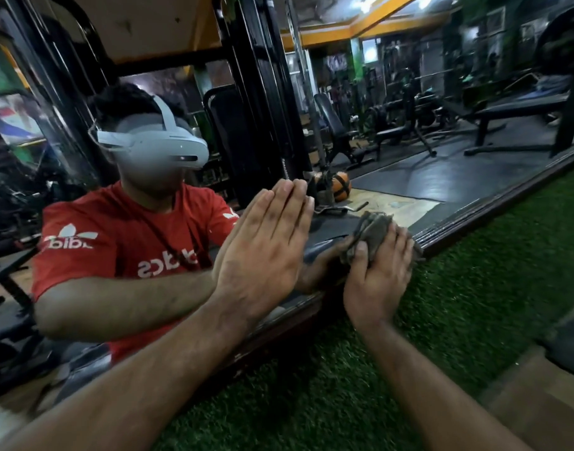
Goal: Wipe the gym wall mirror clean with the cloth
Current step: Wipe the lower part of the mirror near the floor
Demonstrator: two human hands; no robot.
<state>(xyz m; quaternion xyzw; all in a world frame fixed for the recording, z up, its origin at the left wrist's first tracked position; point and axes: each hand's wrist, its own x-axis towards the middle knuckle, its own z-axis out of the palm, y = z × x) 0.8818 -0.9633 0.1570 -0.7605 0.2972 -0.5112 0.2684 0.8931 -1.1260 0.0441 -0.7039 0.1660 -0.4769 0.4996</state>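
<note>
Head view, mirror [409,177] reflecting gym benches [519,109], dark wooden frame [493,211], green turf [458,304]

Green artificial turf [360,369] runs along the dark wooden frame [493,209]; weight benches [519,109] and an orange ball [341,187] appear reflected.

floor: green turf [344,369] | mirror frame [493,208] stands on it | tan strip [532,402] at right

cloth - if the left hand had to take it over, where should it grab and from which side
Probably the bunched top of the cloth, coming from the left along the mirror. That crumpled part sticks out above the right hand, whose fingers cover its lower part and press it to the glass near the frame. The left hand lies flat on the glass just beside it.
</note>
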